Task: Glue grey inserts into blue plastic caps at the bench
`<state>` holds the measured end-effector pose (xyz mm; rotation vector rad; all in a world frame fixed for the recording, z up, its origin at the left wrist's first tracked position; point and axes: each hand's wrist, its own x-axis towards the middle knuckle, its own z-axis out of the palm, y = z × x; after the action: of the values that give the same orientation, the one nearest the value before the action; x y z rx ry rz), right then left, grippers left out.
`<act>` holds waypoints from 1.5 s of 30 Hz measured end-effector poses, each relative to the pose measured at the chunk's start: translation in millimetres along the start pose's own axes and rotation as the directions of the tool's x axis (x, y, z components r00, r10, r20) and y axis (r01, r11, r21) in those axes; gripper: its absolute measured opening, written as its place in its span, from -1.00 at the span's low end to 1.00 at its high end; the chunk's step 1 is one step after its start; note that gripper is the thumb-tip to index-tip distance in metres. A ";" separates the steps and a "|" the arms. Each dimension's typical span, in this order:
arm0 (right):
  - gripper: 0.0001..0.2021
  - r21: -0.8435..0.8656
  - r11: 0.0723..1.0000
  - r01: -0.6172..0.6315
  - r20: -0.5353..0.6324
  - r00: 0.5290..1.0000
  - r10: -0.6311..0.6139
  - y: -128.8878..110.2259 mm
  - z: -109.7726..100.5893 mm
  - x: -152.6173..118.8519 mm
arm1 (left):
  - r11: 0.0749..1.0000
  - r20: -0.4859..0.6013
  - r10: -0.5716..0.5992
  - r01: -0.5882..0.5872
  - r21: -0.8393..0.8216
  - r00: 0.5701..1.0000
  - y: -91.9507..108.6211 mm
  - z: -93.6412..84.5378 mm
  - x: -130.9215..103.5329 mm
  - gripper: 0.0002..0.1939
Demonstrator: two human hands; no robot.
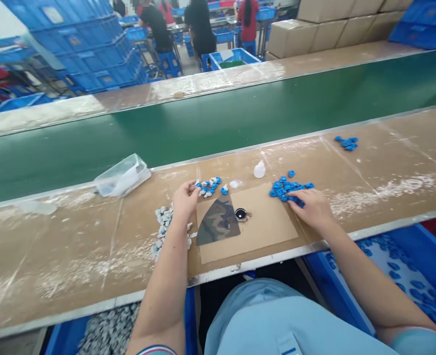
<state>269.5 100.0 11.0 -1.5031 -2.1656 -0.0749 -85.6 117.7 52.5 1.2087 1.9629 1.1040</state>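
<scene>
In the head view, the left hand (186, 201) has its fingertips at the left end of the blue-and-white pieces (209, 187); whether they pinch one, I cannot tell. The right hand (314, 208) curls at the near edge of the blue pieces (283, 187), its grip equally unclear. That pile's long axis runs left to right; single pieces are too small to show where they point. Grey pieces (162, 226) lie beside the left wrist.

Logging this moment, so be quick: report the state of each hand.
Left hand: curled at the blue-and-white pieces; whether it grips one cannot be told.
Right hand: curled at the blue pieces; any grip cannot be told.
</scene>
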 end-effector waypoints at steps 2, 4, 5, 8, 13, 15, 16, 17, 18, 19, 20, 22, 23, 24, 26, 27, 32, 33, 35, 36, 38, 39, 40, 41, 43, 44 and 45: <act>-0.82 0.097 0.995 -0.032 -0.065 0.997 0.038 -2.2 -2.3 -2.1 | 0.999 -0.058 0.028 -0.025 0.042 0.998 -8.5 -15.3 -7.7 -0.72; -0.79 0.228 0.970 -0.081 -0.087 0.991 0.104 -7.1 -5.6 -5.0 | 0.989 -0.095 0.067 -0.053 0.140 0.993 -18.4 -33.4 -21.3 -0.77; -0.79 0.298 0.948 -0.109 -0.076 0.988 0.138 -10.3 -7.1 -6.3 | 0.976 -0.087 0.087 -0.067 0.206 0.992 -23.4 -41.7 -29.2 -0.80; -0.81 0.483 0.860 -0.167 -0.002 0.981 0.192 -21.1 -7.9 -7.6 | 0.902 0.039 0.175 -0.176 0.394 0.984 -37.1 -56.2 -50.7 -0.88; -0.84 0.583 0.805 -0.109 0.008 0.992 0.128 -40.1 -0.4 -3.4 | 0.717 0.215 0.310 -0.376 0.587 0.926 -53.5 -45.3 -67.0 -0.88; -0.84 0.594 0.799 -0.093 0.018 0.995 0.102 -47.5 2.0 -2.8 | 0.680 0.227 0.330 -0.398 0.616 0.916 -57.6 -38.7 -68.5 -0.84; -0.83 0.608 0.788 -0.091 0.032 0.995 0.091 -51.2 2.7 -2.8 | 0.679 0.220 0.345 -0.404 0.613 0.913 -58.9 -36.5 -69.1 -0.83; -0.82 0.624 0.776 -0.089 0.046 0.996 0.077 -54.8 3.2 -2.9 | 0.691 0.202 0.365 -0.410 0.596 0.909 -59.7 -35.1 -69.9 -0.81; -0.81 0.639 0.765 -0.083 0.060 0.996 0.059 -58.4 3.5 -2.7 | 0.713 0.175 0.389 -0.416 0.565 0.904 -59.9 -34.4 -71.1 -0.79; -0.81 0.649 0.757 -0.071 0.069 0.997 0.034 -62.1 3.7 -2.2 | 0.742 0.144 0.411 -0.422 0.521 0.900 -59.6 -33.9 -72.9 -0.78; -0.82 0.654 0.755 -0.050 0.073 0.997 0.003 -65.8 3.8 -1.3 | 0.775 0.111 0.426 -0.426 0.467 0.898 -58.8 -33.5 -75.3 -0.77; -0.82 0.654 0.757 0.002 0.067 0.996 -0.061 -73.4 3.8 2.1 | 0.846 0.055 0.421 -0.414 0.336 0.905 -56.1 -31.5 -82.1 -0.79; -0.82 0.650 0.759 0.027 0.060 0.994 -0.086 -77.2 3.8 4.3 | 0.884 0.035 0.394 -0.389 0.258 0.919 -54.3 -29.5 -86.3 -0.81; -0.81 0.646 0.762 0.046 0.057 0.993 -0.108 -80.9 4.0 6.7 | 0.923 0.021 0.350 -0.349 0.164 0.936 -52.3 -26.6 -91.0 -0.83; -0.80 0.638 0.767 0.063 0.066 0.989 -0.136 -87.8 4.7 11.5 | 0.972 0.019 0.229 -0.228 -0.057 0.973 -48.2 -18.7 -101.0 -0.82; -0.80 0.633 0.771 0.069 0.072 0.987 -0.147 -90.6 5.2 13.7 | 0.974 0.038 0.160 -0.151 -0.168 0.986 -46.2 -14.1 -106.0 -0.78; -0.84 0.590 0.796 0.136 0.084 0.970 -0.228 -96.6 8.1 21.2 | 0.845 0.222 -0.095 0.197 -0.497 0.970 -39.7 8.3 -125.5 -0.62; -0.85 0.580 0.800 0.154 0.083 0.966 -0.246 -96.8 8.5 22.2 | 0.811 0.244 -0.120 0.237 -0.535 0.962 -39.5 11.8 -127.8 -0.62; -0.85 0.560 0.805 0.195 0.071 0.957 -0.281 -96.9 9.0 23.8 | 0.752 0.262 -0.145 0.278 -0.598 0.954 -39.7 17.5 -130.8 -0.63; -0.85 0.547 0.809 0.216 0.064 0.952 -0.298 -97.1 9.2 24.4 | 0.733 0.267 -0.147 0.286 -0.617 0.952 -40.0 19.7 -131.7 -0.64; -0.85 0.515 0.818 0.257 0.049 0.944 -0.327 -97.9 9.6 25.3 | 0.717 0.274 -0.145 0.292 -0.633 0.951 -40.2 23.4 -132.9 -0.64; -0.84 0.498 0.822 0.275 0.041 0.940 -0.339 -98.3 9.9 25.6 | 0.715 0.273 -0.145 0.291 -0.635 0.951 -40.1 25.0 -133.3 -0.64; -0.83 0.484 0.826 0.290 0.035 0.936 -0.350 -98.7 10.2 25.7 | 0.715 0.269 -0.145 0.289 -0.637 0.952 -39.9 26.5 -133.7 -0.64; -0.83 0.474 0.827 0.302 0.031 0.933 -0.358 -99.0 10.5 25.8 | 0.715 0.265 -0.144 0.285 -0.638 0.953 -39.6 28.0 -134.2 -0.64; -0.82 0.471 0.826 0.310 0.030 0.930 -0.367 -99.0 11.1 25.5 | 0.721 0.265 -0.128 0.273 -0.637 0.956 -39.2 31.0 -135.2 -0.67; -0.82 0.475 0.826 0.304 0.031 0.932 -0.361 -98.6 11.2 25.2 | 0.726 0.271 -0.115 0.267 -0.633 0.956 -39.0 32.7 -135.7 -0.68; -0.82 0.482 0.827 0.291 0.033 0.936 -0.349 -98.1 11.3 24.8 | 0.732 0.281 -0.103 0.264 -0.628 0.954 -39.0 34.3 -136.3 -0.69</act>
<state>171.3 86.8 34.5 -0.8787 -2.2948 0.4141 -17.1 -3.4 8.6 0.6878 1.2899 1.3267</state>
